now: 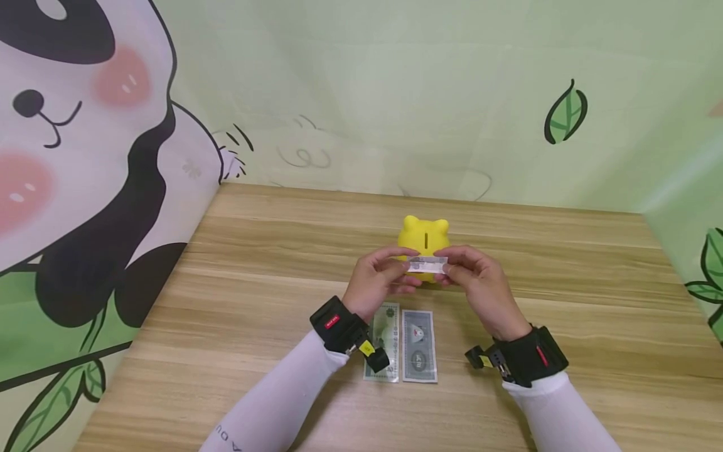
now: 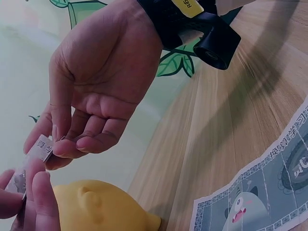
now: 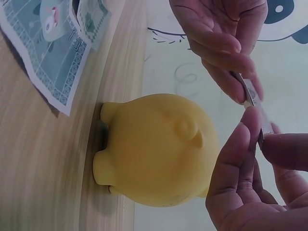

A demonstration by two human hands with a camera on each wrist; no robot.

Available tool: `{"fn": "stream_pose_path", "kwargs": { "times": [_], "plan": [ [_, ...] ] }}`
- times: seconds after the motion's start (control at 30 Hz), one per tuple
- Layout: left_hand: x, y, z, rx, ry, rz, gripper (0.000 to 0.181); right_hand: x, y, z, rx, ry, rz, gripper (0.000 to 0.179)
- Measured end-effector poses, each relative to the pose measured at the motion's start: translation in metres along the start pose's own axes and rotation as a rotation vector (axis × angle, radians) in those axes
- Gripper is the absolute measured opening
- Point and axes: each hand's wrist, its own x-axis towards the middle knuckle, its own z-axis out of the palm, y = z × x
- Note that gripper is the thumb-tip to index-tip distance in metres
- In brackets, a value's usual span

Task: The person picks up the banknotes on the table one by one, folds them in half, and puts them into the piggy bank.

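Both hands hold a folded paper banknote between them, one at each end, held level as a narrow strip. The left hand pinches its left end between thumb and fingers. At the right end, the right hand pinches it the same way. Just beyond and partly hidden by the hands stands a yellow piggy bank, its dark coin slot showing on top. In the right wrist view, the folded banknote appears edge-on, above the level of the piggy bank's body.
On the wooden table, nearer the person, lie two flat banknotes side by side: a green one, partly covered by the left wrist camera, and a grey-blue one. A printed backdrop rises behind the table.
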Motion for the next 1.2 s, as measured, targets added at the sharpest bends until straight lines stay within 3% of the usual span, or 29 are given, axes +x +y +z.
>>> {"fn": "stream_pose_path", "kwargs": {
  "times": [0.2,0.67,1.2],
  "plan": [
    [0.0003,-0.0012,0.001,-0.007,-0.005,0.029,0.024,0.0002,0.0016,0.0005,-0.015,0.004,0.014,0.023],
    [-0.0014,0.0009,-0.0002,0.041,0.007,0.008,0.027,0.0004,0.0005,0.001,-0.077,-0.012,0.035,0.026],
    [0.0006,-0.0013,0.0008,0.004,0.014,0.028,0.026,0.001,0.0015,0.0017,-0.068,-0.012,0.051,0.031]
  ]
}}
